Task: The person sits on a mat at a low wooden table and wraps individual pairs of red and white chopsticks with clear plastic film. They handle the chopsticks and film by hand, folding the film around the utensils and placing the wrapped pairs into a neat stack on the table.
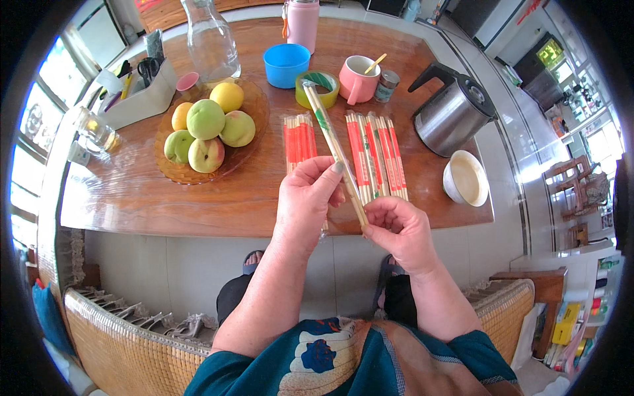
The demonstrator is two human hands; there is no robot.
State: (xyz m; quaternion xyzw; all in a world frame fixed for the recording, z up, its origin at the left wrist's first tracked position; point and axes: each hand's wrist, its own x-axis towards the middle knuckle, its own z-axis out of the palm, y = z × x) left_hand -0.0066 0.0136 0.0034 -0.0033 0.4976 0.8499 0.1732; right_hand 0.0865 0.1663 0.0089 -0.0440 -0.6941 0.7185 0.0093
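Between both hands I hold a slim pack of wrapped chopsticks (333, 133), tilted with its far end up and to the left. My left hand (313, 190) pinches it around the middle, thumb on top. At the near end, my right hand (400, 227) grips it between thumb and fingers. Left of the held pack, a bundle of chopsticks in red-printed wrappers (299, 141) lies on the wooden table (223, 205), partly hidden by my left hand. Several more red-wrapped chopstick packs (379, 153) lie side by side to the right, some with green print.
A roll of tape (331, 99), a blue bowl (286, 67) and a pink mug (357, 81) stand beyond the packs. A glass plate of fruit (198, 179) sits left. A steel kettle (441, 123) and a white cup (465, 179) stand right, near the table's edge.
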